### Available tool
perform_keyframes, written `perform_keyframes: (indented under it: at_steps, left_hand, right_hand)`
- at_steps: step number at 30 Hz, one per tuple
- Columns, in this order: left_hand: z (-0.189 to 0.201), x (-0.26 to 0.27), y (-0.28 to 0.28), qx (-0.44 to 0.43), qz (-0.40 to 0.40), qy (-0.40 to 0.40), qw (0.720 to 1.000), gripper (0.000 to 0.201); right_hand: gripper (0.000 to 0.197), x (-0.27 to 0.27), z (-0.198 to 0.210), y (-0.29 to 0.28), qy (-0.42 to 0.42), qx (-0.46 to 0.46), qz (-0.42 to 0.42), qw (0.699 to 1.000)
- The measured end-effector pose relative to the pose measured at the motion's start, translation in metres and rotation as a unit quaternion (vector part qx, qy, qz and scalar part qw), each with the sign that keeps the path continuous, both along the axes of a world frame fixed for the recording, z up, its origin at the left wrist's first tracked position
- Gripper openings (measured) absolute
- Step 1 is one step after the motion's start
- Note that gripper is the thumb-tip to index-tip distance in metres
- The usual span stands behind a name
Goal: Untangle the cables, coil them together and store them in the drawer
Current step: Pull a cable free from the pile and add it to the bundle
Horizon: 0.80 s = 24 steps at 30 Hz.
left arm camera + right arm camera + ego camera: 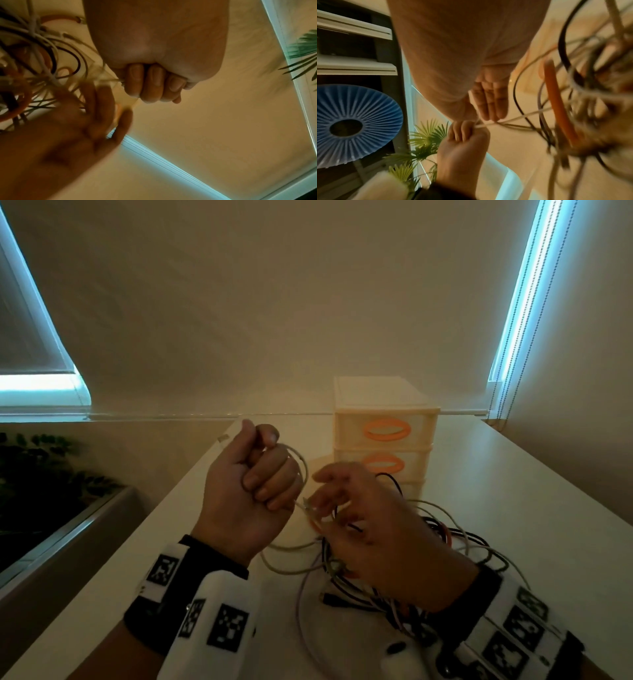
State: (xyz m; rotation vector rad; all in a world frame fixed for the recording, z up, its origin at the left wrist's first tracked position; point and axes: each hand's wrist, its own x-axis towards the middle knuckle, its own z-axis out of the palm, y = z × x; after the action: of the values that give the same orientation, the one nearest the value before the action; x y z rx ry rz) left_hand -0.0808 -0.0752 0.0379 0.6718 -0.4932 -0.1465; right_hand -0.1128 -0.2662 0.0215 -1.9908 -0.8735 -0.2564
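Note:
A tangle of white, black and orange cables (445,542) lies on the white table (534,494) and loops over my right wrist. My left hand (263,474) is raised in a fist that grips a loop of white cable (303,465); the left wrist view shows its curled fingers (150,86). My right hand (342,508) is blurred, just right of the left, fingers straight and spread among the strands; the right wrist view shows these fingers (491,100) touching the white cable (518,117). A cream drawer unit (383,402) with orange handles stands behind, drawers closed.
The table's left edge runs diagonally beside my left arm, with a planter of green leaves (41,470) below it. Window blinds hang on both sides. A blue pleated disc (351,125) shows in the right wrist view.

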Motion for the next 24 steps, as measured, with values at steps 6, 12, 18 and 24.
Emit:
perform_keyframes:
  at_steps: [6,12,18,24]
  left_hand:
    - [0.013,0.005,0.035,-0.075,-0.023,-0.052,0.996,0.032]
    - [0.020,0.004,0.054,-0.093,0.008,-0.060,0.994,0.042]
    - [0.017,-0.004,0.020,0.073,-0.162,-0.039,0.983,0.048]
    - [0.001,-0.024,-0.024,0.443,-0.010,-0.037,0.896,0.053]
  right_hand:
    - [0.019,0.021,-0.016,-0.005,-0.019,-0.145,-0.029,0.989]
    - [0.027,0.025,-0.011,-0.014,0.000,-0.106,-0.048,0.993]
    - [0.020,0.033,-0.009,-0.025,0.043,-0.038,-0.155,0.986]
    - [0.013,0.032,-0.004,-0.027,0.008,0.067,-0.203,0.977]
